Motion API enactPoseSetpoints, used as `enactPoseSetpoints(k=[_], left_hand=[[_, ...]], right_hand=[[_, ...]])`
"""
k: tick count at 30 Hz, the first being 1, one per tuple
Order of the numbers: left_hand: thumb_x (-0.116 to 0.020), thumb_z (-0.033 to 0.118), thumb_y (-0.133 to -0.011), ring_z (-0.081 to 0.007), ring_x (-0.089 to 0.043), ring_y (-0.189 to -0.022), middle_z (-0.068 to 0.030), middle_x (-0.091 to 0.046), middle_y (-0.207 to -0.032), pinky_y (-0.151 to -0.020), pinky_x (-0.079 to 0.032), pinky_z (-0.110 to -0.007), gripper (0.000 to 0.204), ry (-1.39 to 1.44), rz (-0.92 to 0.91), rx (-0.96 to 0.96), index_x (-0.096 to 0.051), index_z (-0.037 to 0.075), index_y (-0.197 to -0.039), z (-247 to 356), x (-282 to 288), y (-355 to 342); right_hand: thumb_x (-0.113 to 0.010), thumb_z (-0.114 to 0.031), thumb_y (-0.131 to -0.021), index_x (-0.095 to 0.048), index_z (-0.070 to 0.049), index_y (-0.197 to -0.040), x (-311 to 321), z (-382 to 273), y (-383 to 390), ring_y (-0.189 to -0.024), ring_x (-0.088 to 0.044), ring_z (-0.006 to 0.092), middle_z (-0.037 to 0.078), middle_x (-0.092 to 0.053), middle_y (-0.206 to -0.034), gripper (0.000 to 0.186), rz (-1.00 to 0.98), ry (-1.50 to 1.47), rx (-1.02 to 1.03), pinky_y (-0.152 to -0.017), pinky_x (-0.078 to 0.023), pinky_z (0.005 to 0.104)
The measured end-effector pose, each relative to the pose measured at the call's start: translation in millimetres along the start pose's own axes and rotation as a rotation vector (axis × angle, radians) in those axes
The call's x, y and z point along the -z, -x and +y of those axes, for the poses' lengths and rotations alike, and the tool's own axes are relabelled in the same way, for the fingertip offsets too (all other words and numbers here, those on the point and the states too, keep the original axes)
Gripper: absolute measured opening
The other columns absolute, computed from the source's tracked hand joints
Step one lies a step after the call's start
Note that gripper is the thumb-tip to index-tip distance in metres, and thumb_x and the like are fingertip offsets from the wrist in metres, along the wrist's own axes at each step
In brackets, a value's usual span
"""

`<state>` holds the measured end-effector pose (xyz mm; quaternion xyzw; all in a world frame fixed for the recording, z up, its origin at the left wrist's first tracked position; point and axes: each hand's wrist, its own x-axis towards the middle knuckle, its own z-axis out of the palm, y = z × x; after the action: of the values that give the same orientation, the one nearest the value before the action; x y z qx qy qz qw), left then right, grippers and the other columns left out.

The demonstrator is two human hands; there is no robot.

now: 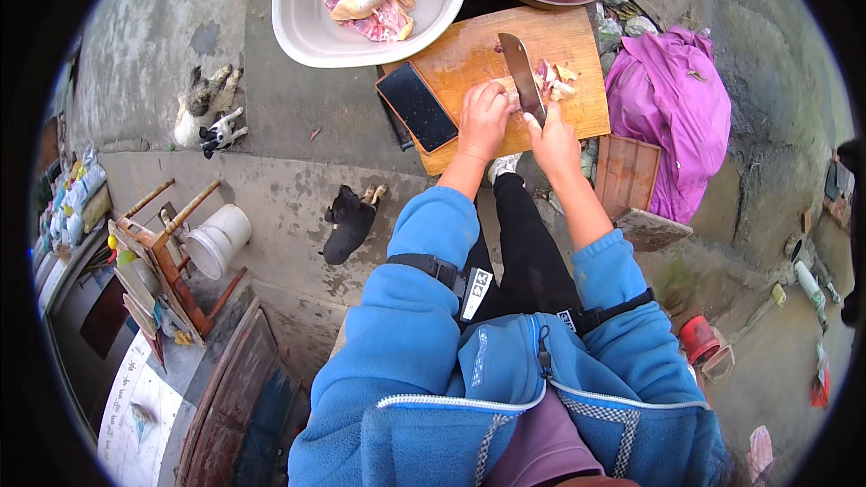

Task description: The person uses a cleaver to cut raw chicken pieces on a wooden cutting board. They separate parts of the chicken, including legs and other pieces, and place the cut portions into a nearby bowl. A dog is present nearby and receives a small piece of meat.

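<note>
While the left hand (483,119) presses closed on raw chicken pieces (550,79) on the wooden cutting board (469,54), the right hand (552,140) grips the cleaver (521,72) handle tight. The meat looks soft and slippery, so hold it firmly from on top. Fingers hide the handle and some meat.

a home's concrete yard (289,189) — dogs (349,221), bucket (218,240), wooden chair (171,252) about.
</note>
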<state>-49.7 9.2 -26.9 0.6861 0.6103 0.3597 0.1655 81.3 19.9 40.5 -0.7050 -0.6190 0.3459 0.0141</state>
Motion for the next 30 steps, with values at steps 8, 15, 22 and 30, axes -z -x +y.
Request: enactPoseSetpoints(k=[8, 15, 22, 30], left_hand=[[-0.06, 0.001, -0.069, -0.0304, -0.051, -0.103, -0.0092, -0.056, -0.101, -0.094, -0.036, -0.045, 0.018, 0.013, 0.048, 0.167, -0.059, 0.006, -0.086, 12, 9, -24], [-0.061, 0.004, -0.071, -0.0276, -0.048, -0.109, -0.0078, -0.057, -0.107, -0.091, -0.039, -0.042, 0.025, -0.197, -0.225, -0.04, -0.063, 0.011, -0.095, -8, -4, -89], [-0.068, 0.021, -0.078, -0.0273, -0.063, -0.068, -0.0134, -0.065, -0.075, -0.066, -0.05, -0.035, 0.026, 0.112, -0.268, 0.379, -0.064, 0.002, -0.095, 2, 2, -90], [-0.071, 0.015, -0.076, -0.023, -0.064, -0.073, -0.0134, -0.066, -0.081, -0.067, -0.05, -0.032, 0.026, 0.277, -0.352, 0.567, -0.064, 0.002, -0.097, -6, -11, -79]], right_hand=[[-0.056, -0.031, -0.089, -0.047, -0.003, -0.104, 32, 35, 39, -0.073, -0.06, 0.0429, 0.024, -0.062, -0.074, 0.033, 0.101, -0.176, 0.015, -0.063, -0.045, 0.0483], [-0.056, -0.031, -0.089, -0.049, -0.002, -0.106, 42, 56, 41, -0.072, -0.061, 0.0419, 0.023, -0.062, -0.074, 0.035, 0.142, -0.219, -0.006, -0.062, -0.045, 0.0469], [-0.057, -0.032, -0.088, -0.05, -0.004, -0.104, 45, 56, 38, -0.072, -0.061, 0.0417, 0.023, -0.061, -0.073, 0.034, 0.095, -0.289, -0.09, -0.062, -0.046, 0.0467], [-0.057, -0.033, -0.088, -0.05, -0.004, -0.105, 48, 57, 36, -0.066, -0.06, 0.0355, 0.019, -0.061, -0.07, 0.034, 0.138, -0.264, -0.065, -0.06, -0.045, 0.0421]])
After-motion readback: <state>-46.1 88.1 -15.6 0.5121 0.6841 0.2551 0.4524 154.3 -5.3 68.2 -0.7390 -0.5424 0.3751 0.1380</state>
